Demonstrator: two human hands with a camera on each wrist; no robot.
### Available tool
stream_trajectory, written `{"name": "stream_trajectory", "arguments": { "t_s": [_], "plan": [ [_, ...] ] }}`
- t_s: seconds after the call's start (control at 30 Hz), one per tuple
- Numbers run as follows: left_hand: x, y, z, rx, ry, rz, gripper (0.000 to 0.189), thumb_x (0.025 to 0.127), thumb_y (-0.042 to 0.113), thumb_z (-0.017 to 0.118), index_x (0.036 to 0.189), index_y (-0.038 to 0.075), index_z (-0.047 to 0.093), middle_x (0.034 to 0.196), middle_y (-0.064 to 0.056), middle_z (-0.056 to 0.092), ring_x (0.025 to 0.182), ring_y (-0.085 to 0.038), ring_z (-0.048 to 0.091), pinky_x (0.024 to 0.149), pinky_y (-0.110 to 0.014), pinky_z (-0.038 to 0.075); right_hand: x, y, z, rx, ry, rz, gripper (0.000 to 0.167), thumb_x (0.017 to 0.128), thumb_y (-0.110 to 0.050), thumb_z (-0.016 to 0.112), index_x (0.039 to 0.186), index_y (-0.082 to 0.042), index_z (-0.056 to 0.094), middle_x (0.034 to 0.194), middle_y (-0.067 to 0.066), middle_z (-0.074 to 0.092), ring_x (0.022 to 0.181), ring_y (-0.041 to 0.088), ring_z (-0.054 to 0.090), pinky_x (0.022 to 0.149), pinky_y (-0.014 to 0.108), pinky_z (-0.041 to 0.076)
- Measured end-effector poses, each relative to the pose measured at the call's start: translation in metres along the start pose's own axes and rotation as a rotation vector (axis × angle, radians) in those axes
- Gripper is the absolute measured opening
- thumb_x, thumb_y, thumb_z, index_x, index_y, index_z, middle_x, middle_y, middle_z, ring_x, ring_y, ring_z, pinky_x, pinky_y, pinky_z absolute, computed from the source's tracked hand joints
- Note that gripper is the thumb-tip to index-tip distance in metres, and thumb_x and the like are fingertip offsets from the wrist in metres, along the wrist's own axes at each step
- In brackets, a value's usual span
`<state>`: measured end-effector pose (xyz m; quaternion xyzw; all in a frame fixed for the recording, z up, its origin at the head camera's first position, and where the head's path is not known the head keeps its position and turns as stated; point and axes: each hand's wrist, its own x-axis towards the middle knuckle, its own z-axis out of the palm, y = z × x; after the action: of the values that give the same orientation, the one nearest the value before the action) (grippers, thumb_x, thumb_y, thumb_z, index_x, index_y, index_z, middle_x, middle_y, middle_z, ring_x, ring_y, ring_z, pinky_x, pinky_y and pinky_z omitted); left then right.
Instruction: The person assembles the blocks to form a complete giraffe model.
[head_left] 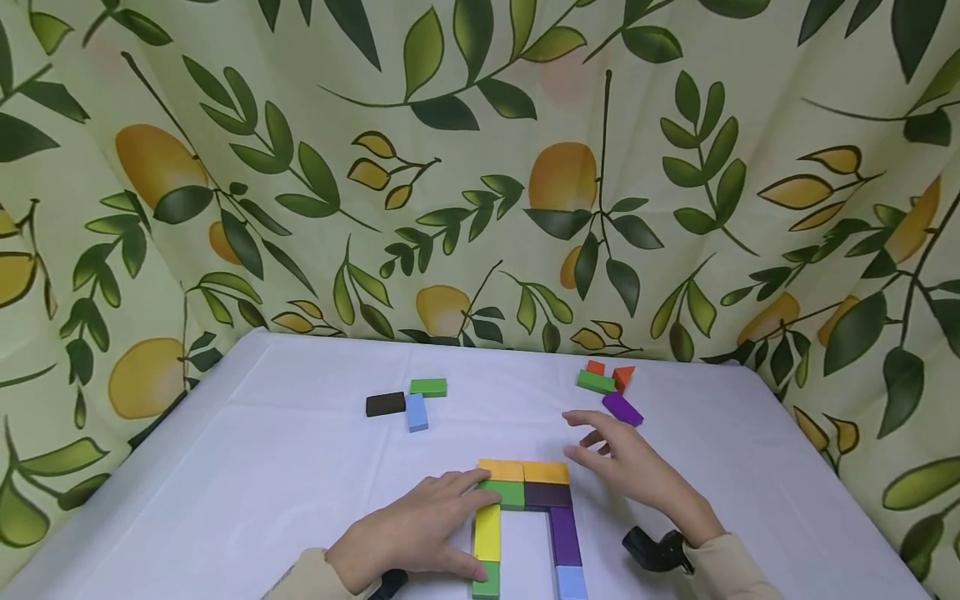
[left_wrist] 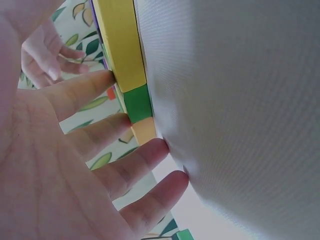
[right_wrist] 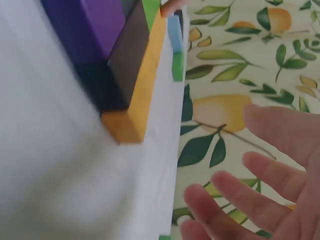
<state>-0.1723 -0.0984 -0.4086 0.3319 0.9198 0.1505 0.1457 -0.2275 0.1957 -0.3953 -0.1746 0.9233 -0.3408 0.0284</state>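
Observation:
Coloured blocks lie end to end in a U-shaped outline, with two orange blocks (head_left: 546, 472) along the far side. My left hand (head_left: 420, 525) rests along the left side, fingertips at the far green block (head_left: 510, 495) and thumb on the near green block (head_left: 486, 581). Between those two lies a yellow block (left_wrist: 122, 45). A dark block (head_left: 547, 496), a purple block (head_left: 566, 536) and a light blue block (head_left: 572, 582) form the right part. My right hand (head_left: 637, 462) hovers beyond the far right corner, holding nothing, its fingers loosely bent and apart.
At the back left lie a black block (head_left: 386, 404), a light blue block (head_left: 417, 412) and a green block (head_left: 428, 387). Back right, a green block (head_left: 596, 382), a purple block (head_left: 622, 408), an orange-red triangle (head_left: 623, 377) and a small red block (head_left: 596, 367) sit together.

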Motion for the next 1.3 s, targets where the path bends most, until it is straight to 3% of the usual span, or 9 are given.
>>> {"name": "stream_trajectory", "arguments": {
  "t_s": [0.27,0.5,0.63,0.77,1.03,1.3],
  "plan": [
    [-0.001,0.000,0.001,0.005,0.006,-0.005,0.076,0.078,0.063,0.073,0.143,0.032,0.048,0.158,-0.003,0.037,0.142,-0.024,0.040,0.109,-0.050,0.041,0.004,0.025,-0.006,-0.071,0.142,-0.037,0.045,0.092,-0.020,0.070,0.133,-0.005,0.059,0.132,0.015,0.062,0.121,0.039,0.056,0.096,0.057,0.049],
    [0.001,0.000,0.002,0.010,0.005,0.005,0.076,0.079,0.063,0.072,0.143,0.031,0.048,0.158,-0.004,0.037,0.142,-0.024,0.040,0.109,-0.049,0.041,0.005,0.041,-0.010,-0.157,0.200,0.122,0.047,0.091,-0.017,0.070,0.134,-0.001,0.057,0.138,0.028,0.051,0.127,0.049,0.046,0.101,0.065,0.042],
    [0.001,0.000,0.002,0.010,0.005,0.008,0.076,0.079,0.064,0.072,0.143,0.030,0.048,0.158,-0.004,0.037,0.142,-0.024,0.040,0.109,-0.049,0.041,0.006,0.050,-0.013,-0.143,0.203,0.218,0.047,0.092,-0.014,0.067,0.135,0.002,0.055,0.141,0.033,0.045,0.130,0.052,0.042,0.104,0.067,0.038],
    [0.001,0.000,0.002,0.006,-0.001,0.003,0.076,0.079,0.064,0.072,0.143,0.031,0.048,0.158,-0.004,0.037,0.142,-0.024,0.040,0.109,-0.049,0.042,0.006,0.057,-0.015,-0.112,0.201,0.252,0.047,0.093,-0.015,0.065,0.136,0.001,0.054,0.143,0.033,0.042,0.132,0.052,0.040,0.106,0.068,0.035],
    [0.002,0.000,0.002,0.009,-0.007,0.000,0.076,0.079,0.066,0.071,0.143,0.032,0.048,0.158,-0.003,0.037,0.142,-0.024,0.040,0.109,-0.049,0.042,0.005,0.069,-0.016,-0.108,0.195,0.232,0.043,0.093,-0.013,0.064,0.134,-0.003,0.058,0.141,0.032,0.045,0.123,0.051,0.050,0.099,0.064,0.045],
    [0.002,0.001,0.002,0.007,-0.006,-0.001,0.076,0.079,0.064,0.072,0.143,0.032,0.048,0.158,-0.003,0.037,0.142,-0.023,0.040,0.109,-0.049,0.042,0.004,0.074,-0.016,-0.118,0.162,0.220,0.043,0.093,-0.015,0.065,0.132,0.002,0.059,0.141,0.031,0.045,0.130,0.052,0.044,0.102,0.066,0.041]
  ]
}}
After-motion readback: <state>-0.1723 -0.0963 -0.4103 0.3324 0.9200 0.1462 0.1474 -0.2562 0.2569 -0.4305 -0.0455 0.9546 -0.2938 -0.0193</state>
